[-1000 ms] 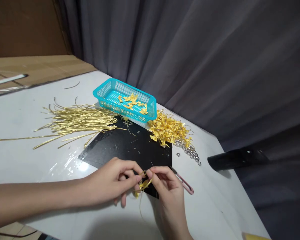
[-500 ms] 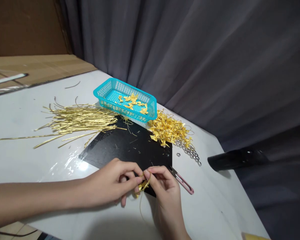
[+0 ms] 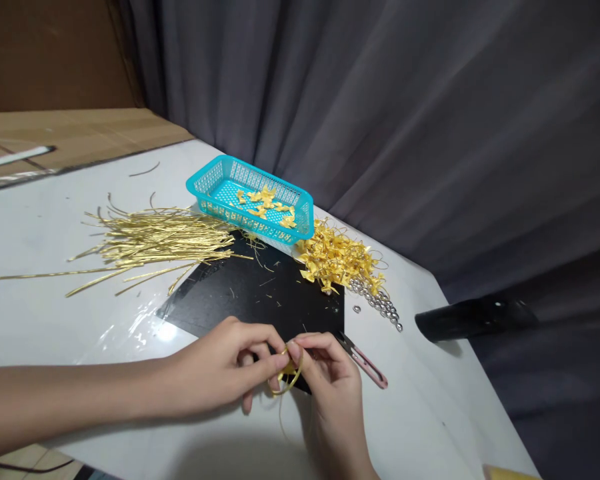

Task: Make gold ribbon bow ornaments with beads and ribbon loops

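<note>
In the head view, the left hand point(image 3: 215, 367) and right hand point(image 3: 333, 390) are pressed close, their fingertips pinching one gold ribbon loop point(image 3: 289, 375) in the air over the lower corner of one black mat point(image 3: 253, 293), which gives them a dark working ground. One pair of pink-handled snips point(image 3: 366, 367) lies just beside the right hand, within easy reach. At upper centre, one blue basket point(image 3: 220, 175) holds loose yellow bows point(image 3: 263, 203); left of it lies one heap of gold strips point(image 3: 160, 240), and right of it one heap of yellow ribbon pieces point(image 3: 333, 257) beside a row of steel beads point(image 3: 380, 303)
</note>
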Demonstrator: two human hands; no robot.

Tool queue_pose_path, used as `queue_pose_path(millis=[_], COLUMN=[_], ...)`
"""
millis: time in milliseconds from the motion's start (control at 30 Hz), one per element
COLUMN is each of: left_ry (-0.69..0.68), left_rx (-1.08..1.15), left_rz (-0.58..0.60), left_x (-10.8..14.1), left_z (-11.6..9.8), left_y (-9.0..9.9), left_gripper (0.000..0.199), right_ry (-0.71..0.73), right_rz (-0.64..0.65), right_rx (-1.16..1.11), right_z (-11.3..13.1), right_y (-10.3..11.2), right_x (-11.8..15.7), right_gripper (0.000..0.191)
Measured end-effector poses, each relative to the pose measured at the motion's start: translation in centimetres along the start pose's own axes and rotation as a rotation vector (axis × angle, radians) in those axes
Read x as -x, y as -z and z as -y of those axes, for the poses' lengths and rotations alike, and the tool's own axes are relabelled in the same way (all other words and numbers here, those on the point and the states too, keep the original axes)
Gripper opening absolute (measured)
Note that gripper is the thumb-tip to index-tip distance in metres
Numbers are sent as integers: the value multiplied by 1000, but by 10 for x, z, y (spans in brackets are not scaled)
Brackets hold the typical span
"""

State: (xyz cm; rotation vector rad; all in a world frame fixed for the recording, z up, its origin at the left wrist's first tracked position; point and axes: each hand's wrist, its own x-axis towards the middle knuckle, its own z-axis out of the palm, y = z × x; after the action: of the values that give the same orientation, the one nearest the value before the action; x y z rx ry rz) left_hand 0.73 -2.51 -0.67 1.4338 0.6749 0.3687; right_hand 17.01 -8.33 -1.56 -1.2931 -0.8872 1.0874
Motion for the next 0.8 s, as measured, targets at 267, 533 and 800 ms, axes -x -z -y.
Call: queue_pose_path(millis=[267,533,800], left_ry=[-10,-38,-44], left_rx=[-29,-87,-213], left_rz=[-3,-12,-32], left_x=[1,0,2], left_z=[-2,-3,-5], left_y=[1,2,4], left_gripper=[32,31,32], right_ry=[20,39,-3], right_rz=[-17,6,61], right_rx=[17,37,91], right_z=[0,3,5], right_y=[0,-1,6], right_x=[0,-1,-1], right_gripper=[13,11,10])
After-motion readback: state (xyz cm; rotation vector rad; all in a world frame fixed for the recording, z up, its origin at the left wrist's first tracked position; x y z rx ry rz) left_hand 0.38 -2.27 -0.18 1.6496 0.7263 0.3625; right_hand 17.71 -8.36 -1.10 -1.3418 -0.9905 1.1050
